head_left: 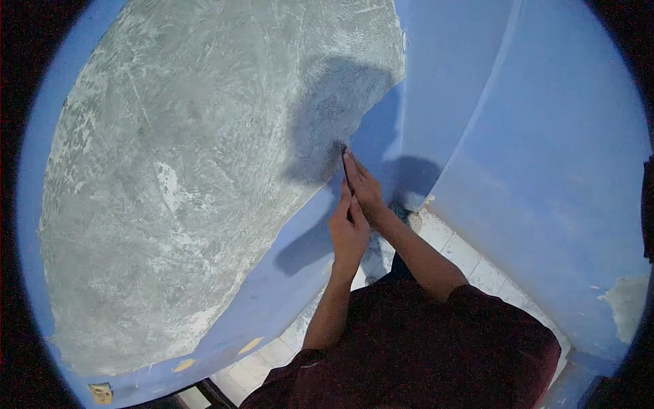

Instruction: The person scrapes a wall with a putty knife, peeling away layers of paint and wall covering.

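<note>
Both of my hands are on a thin, dark, flat tool [344, 155] seen nearly edge-on, whose exact kind I cannot make out. My right hand [366, 193] lies along its side, fingers pointing up toward the tip. Lower down, my left hand [349, 232] closes around its near end. The tool's tip meets or nearly meets a large grey plaster patch [197, 157] close to its right edge. Whitish streaks and swirl marks cover that patch. Shadows of my head and hands fall across the plaster and the blue paint.
Blue wall [463, 75] surrounds the patch and turns a corner to the right. Below is a white tiled floor [463, 249]. A small tan wall fitting [101, 393] sits low at left. Another bare grey patch [628, 307] shows on the right wall.
</note>
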### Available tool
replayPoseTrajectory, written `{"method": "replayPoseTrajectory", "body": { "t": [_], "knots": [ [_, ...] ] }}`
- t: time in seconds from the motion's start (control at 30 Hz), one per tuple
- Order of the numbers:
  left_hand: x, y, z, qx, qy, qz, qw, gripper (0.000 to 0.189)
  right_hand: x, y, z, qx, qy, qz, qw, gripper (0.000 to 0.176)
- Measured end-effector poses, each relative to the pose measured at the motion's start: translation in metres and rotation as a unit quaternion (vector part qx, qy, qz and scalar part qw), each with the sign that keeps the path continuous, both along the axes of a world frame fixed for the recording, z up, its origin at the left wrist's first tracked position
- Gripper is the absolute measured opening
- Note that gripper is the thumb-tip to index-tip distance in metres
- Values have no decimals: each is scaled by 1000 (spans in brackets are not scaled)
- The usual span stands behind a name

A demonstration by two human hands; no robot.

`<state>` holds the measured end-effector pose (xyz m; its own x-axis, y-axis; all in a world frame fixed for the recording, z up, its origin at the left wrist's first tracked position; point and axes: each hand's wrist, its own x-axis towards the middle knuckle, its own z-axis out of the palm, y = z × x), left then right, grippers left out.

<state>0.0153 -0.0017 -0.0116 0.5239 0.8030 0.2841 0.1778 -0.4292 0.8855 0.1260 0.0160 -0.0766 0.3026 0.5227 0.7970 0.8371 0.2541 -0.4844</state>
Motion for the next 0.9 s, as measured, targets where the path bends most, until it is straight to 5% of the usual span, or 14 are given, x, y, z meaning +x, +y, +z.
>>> {"method": "replayPoseTrajectory", "body": {
  "t": [0.23, 0.53, 0.7, 0.9],
  "knots": [
    [-1, 1, -1, -41, 16, -6, 999, 41, 3, 12, -18, 6, -18, -9, 1000, 69],
    [17, 8, -7, 113, 13, 30, 993, 41, 18, 10, -17, -19, -14, -34, 999, 71],
    [3, 4, 13, -84, 88, -30, 992, 39, 9, 2, 0, -7, 18, -11, 1000, 69],
    [-2, -3, 15, -59, 38, -5, 998, 40, -4, -1, -3, -19, 26, -4, 999, 65]
  ]
}}
